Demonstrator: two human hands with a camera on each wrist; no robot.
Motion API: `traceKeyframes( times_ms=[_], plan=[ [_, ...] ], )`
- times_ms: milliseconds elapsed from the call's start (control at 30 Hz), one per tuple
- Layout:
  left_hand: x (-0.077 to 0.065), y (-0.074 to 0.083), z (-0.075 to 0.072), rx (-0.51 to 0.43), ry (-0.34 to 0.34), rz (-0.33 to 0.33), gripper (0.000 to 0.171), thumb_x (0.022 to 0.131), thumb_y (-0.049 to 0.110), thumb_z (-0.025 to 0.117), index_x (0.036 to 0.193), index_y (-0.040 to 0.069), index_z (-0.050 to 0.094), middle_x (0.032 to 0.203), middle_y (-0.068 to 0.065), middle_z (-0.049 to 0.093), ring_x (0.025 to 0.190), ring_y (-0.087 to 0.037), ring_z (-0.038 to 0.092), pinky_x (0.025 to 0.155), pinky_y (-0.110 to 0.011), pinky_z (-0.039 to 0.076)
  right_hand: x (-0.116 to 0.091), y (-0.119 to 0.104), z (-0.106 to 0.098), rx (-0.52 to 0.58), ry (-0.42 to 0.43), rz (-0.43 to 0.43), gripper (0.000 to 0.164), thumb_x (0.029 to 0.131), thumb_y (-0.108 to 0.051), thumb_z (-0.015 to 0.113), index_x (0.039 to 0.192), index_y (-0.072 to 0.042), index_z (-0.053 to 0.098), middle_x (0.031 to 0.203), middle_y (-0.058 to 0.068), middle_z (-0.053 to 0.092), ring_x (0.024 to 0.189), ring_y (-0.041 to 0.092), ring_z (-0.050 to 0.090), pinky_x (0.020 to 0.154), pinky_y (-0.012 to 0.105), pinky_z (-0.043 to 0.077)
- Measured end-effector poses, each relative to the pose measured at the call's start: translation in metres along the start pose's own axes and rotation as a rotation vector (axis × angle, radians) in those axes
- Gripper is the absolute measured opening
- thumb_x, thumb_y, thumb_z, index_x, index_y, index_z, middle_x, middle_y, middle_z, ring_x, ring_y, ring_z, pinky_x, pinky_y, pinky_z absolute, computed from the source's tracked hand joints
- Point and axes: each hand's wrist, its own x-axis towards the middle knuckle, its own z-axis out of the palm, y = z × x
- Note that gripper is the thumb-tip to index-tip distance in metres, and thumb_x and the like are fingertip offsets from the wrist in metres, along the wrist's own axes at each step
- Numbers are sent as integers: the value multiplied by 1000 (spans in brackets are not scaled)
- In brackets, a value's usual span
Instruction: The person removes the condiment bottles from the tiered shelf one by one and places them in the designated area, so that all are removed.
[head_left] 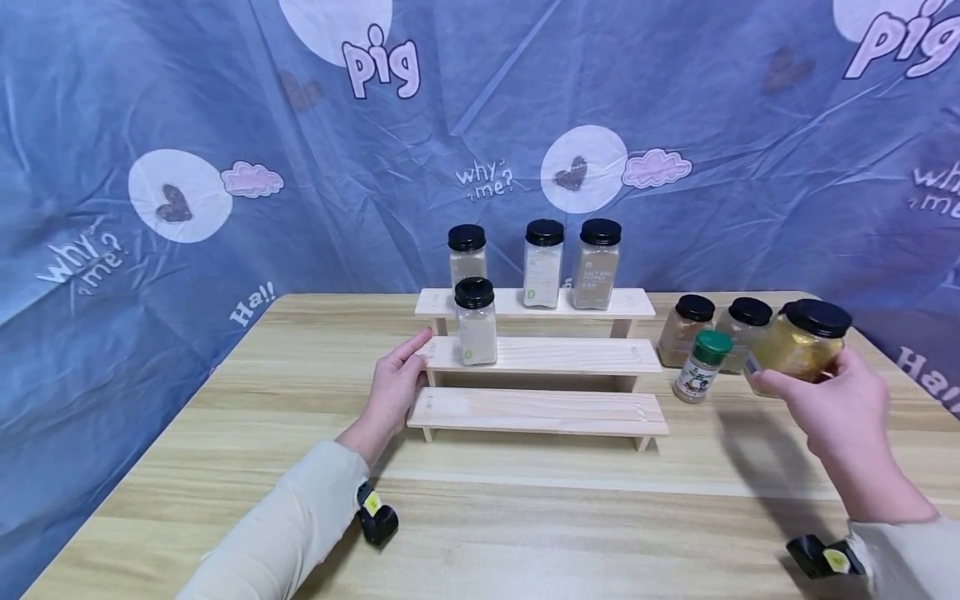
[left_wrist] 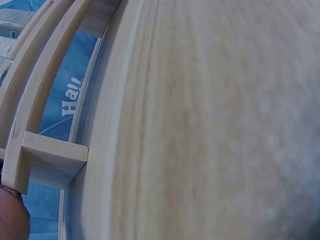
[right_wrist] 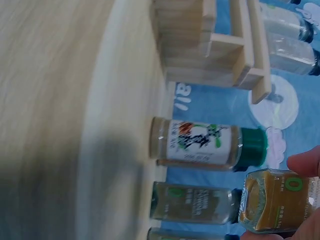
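My right hand [head_left: 847, 408] grips a square glass spice jar [head_left: 798, 346] with a black lid and yellow-brown contents. The jar is tilted and held off the table; in the right wrist view its base [right_wrist: 257, 200] shows between thumb and fingers. My left hand [head_left: 390, 387] touches the left end of a three-tier wooden shelf rack [head_left: 540, 408], index finger straight; the left wrist view catches only a little of that hand [left_wrist: 12, 215] against the wood. One black-lidded jar [head_left: 477, 325] stands on the middle tier, left side. Three jars stand on the top tier, including a salt and pepper jar [head_left: 597, 267].
Right of the rack, a green-capped shaker [head_left: 696, 375] stands in front of two black-lidded jars, one brown [head_left: 678, 337] and one greyish [head_left: 731, 333]. The light wooden table [head_left: 510, 525] reaches back to a blue printed cloth [head_left: 420, 167].
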Motion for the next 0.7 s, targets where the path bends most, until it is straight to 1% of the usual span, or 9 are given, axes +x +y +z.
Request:
traceKeyframes(
  times_ms=[67, 100, 167, 233, 300, 500, 600, 700],
  plan=[
    [0, 0, 0, 6, -2, 6, 49, 84, -3, 41, 132, 4, 50, 141, -9, 43, 118, -21, 47, 96, -30, 44, 3, 3, 1, -27, -13, 1, 37, 73, -30, 77, 96, -24, 48, 81, -17, 49, 57, 4, 48, 41, 35, 47],
    [0, 0, 0, 8, -1, 6, 49, 84, -3, 41, 132, 4, 51, 141, -9, 43, 117, -21, 48, 94, -27, 45, 5, 5, 2, -41, -20, -3, 40, 74, -30, 76, 101, -19, 49, 86, -11, 53, 57, 5, 48, 41, 36, 47],
    [0, 0, 0, 6, -4, 6, 49, 85, -3, 41, 132, 4, 50, 141, -9, 43, 115, -20, 49, 89, -22, 47, 7, 9, 3, -72, -39, 1, 53, 74, -30, 75, 113, -7, 48, 99, 6, 55, 58, 7, 47, 42, 37, 48],
    [0, -1, 0, 3, -6, 3, 49, 85, -3, 41, 132, 4, 50, 141, -10, 43, 113, -20, 51, 85, -19, 48, 10, 13, 4, -98, -55, 0, 68, 75, -30, 75, 124, 1, 41, 113, 22, 51, 59, 9, 48, 43, 37, 48],
    [0, -1, 0, -4, -8, -1, 48, 85, -3, 41, 132, 3, 50, 141, -10, 44, 112, -19, 51, 83, -17, 48, 12, 16, 5, -120, -76, 0, 76, 76, -31, 74, 130, 5, 35, 120, 31, 46, 61, 12, 48, 44, 37, 48],
    [0, -1, 0, -6, -9, -4, 48, 85, -3, 41, 132, 3, 50, 141, -10, 44, 114, -20, 50, 84, -18, 48, 18, 22, 6, -155, -117, -6, 81, 74, -32, 75, 130, 9, 33, 121, 34, 44, 69, 21, 49, 47, 36, 49],
    [0, 0, -1, -5, -6, -7, 49, 84, -3, 41, 132, 4, 50, 141, -9, 43, 114, -19, 50, 84, -18, 48, 21, 24, 7, -177, -140, -13, 82, 74, -34, 75, 129, 10, 34, 119, 35, 44, 76, 28, 50, 48, 35, 48],
    [0, 0, -1, -6, 4, -8, 49, 84, -3, 42, 131, 4, 51, 140, -9, 44, 112, -18, 52, 82, -17, 48, 25, 24, 8, -203, -164, -22, 82, 73, -35, 76, 126, 12, 36, 118, 35, 45, 86, 37, 49, 55, 33, 44]
  ],
)
